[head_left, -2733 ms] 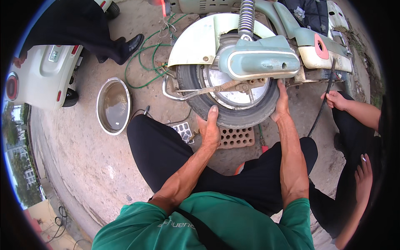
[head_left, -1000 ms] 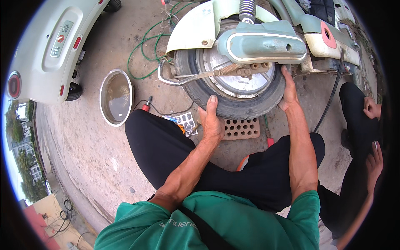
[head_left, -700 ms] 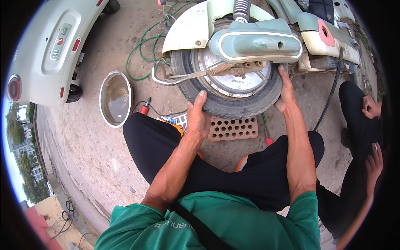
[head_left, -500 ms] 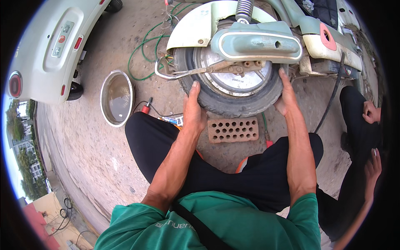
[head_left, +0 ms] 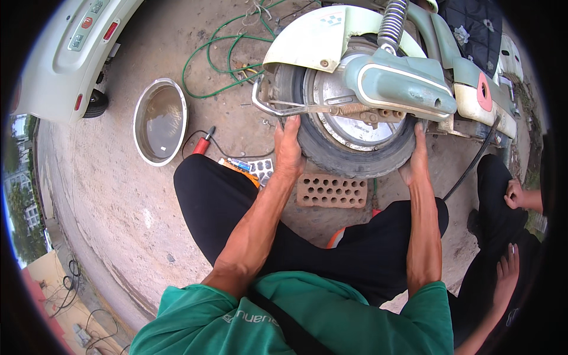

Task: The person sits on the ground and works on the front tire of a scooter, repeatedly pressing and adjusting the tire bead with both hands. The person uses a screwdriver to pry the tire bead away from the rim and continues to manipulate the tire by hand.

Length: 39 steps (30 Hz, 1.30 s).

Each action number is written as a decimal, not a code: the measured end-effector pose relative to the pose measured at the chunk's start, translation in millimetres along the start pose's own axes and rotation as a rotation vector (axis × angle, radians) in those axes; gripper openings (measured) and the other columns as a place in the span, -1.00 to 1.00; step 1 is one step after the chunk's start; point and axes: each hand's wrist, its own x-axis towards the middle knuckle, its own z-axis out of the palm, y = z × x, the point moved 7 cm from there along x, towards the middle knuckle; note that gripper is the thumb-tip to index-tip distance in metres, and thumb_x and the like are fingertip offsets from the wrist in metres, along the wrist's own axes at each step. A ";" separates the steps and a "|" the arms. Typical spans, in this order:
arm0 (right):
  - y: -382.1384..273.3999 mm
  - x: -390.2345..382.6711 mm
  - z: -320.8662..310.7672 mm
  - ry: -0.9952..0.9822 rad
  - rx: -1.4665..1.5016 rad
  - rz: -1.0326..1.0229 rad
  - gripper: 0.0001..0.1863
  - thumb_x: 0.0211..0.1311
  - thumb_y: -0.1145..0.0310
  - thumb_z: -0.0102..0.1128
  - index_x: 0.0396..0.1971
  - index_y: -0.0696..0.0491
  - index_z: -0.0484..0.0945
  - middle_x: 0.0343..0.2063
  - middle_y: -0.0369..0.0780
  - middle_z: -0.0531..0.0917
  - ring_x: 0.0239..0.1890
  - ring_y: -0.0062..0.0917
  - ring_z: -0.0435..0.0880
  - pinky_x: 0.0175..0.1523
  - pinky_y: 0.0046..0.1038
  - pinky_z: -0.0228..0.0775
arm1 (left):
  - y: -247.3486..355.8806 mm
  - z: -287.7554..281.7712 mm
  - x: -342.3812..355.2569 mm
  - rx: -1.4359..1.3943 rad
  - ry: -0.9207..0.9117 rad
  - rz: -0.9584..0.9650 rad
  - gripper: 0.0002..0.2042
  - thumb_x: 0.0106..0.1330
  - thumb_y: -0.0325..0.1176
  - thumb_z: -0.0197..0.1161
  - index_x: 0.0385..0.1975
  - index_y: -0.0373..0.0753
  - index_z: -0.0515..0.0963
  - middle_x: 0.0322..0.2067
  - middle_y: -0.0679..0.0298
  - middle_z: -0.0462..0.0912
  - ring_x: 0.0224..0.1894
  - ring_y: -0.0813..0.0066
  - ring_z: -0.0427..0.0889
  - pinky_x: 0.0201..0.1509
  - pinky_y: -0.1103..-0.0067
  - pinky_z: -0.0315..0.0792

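Observation:
A scooter's rear wheel lies in front of me, a worn black tire [head_left: 361, 163] around a silver hub [head_left: 337, 121]. My left hand [head_left: 288, 151] grips the tire's left side, thumb on top and the other fingers mostly hidden. Opposite it, my right hand [head_left: 417, 157] holds the right side the same way. Over the wheel sit a pale fender [head_left: 307, 38], a grey-green swingarm cover [head_left: 402, 86] and a coil spring shock [head_left: 393, 26]. A metal bracket [head_left: 278, 106] juts out above my left hand.
A perforated brick [head_left: 332, 190] lies below the wheel. Left of it are a patch sheet [head_left: 261, 170], small tubes [head_left: 238, 165] and a red-handled tool [head_left: 203, 144]. A basin of water [head_left: 136, 127], green hose [head_left: 204, 59] and white car [head_left: 59, 71] are farther left. Another person's hand [head_left: 507, 275] is at right.
The view has shifted, and the wheel and scooter appear farther right and lower. Both hands stay on the tire. More of the patch sheet shows beside my left wrist.

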 end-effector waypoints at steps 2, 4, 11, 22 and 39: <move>-6.9 -7.2 -9.2 0.124 -0.181 0.003 -0.03 0.54 -0.35 0.12 0.64 0.07 0.21 0.56 -0.11 0.41 0.54 -0.19 0.44 0.58 -0.02 0.26 | 2.3 3.5 -2.3 0.032 0.010 0.014 -0.47 0.65 -0.05 0.18 0.41 -0.30 0.44 0.27 0.18 0.65 0.27 0.34 0.65 0.40 0.32 0.53; -11.8 -18.3 -20.2 0.264 -0.455 0.048 -0.09 0.56 -0.29 0.15 0.61 0.10 0.28 0.50 -0.07 0.50 0.46 -0.18 0.55 0.53 -0.04 0.34 | 2.2 1.9 -2.7 0.028 0.002 0.019 -0.47 0.63 -0.07 0.21 0.41 -0.29 0.43 0.27 0.19 0.64 0.27 0.36 0.64 0.39 0.33 0.53; -32.8 -150.1 99.3 -0.074 -1.280 -0.855 -0.52 0.25 0.37 0.51 0.15 0.17 0.68 0.00 -0.01 0.76 0.03 -0.18 0.78 0.16 -0.25 0.62 | 4.6 3.9 0.8 -0.028 -0.022 0.018 -0.40 0.57 -0.06 0.29 0.44 -0.31 0.39 0.28 0.20 0.61 0.27 0.37 0.63 0.40 0.33 0.52; -78.2 -184.7 256.4 -0.700 -1.266 -1.230 -0.72 0.00 0.59 0.54 -0.22 0.16 0.79 -0.42 -0.18 0.75 -0.41 -0.36 0.73 -0.28 -0.37 0.56 | 18.9 14.3 0.0 -0.103 -0.044 0.071 -0.42 0.48 -0.20 0.38 0.36 -0.41 0.43 0.17 0.10 0.67 0.13 0.40 0.69 0.28 0.41 0.60; -50.0 -59.1 347.8 -1.303 -2.335 -1.212 -0.84 0.12 0.46 0.47 -0.26 0.06 0.81 -0.36 -0.20 0.76 -0.14 -0.23 0.85 -0.03 -0.17 0.71 | 24.0 2.1 -3.6 0.125 0.093 0.053 -0.30 0.32 -0.09 0.51 0.29 -0.50 0.48 0.06 0.03 0.72 0.07 0.33 0.70 0.21 0.38 0.59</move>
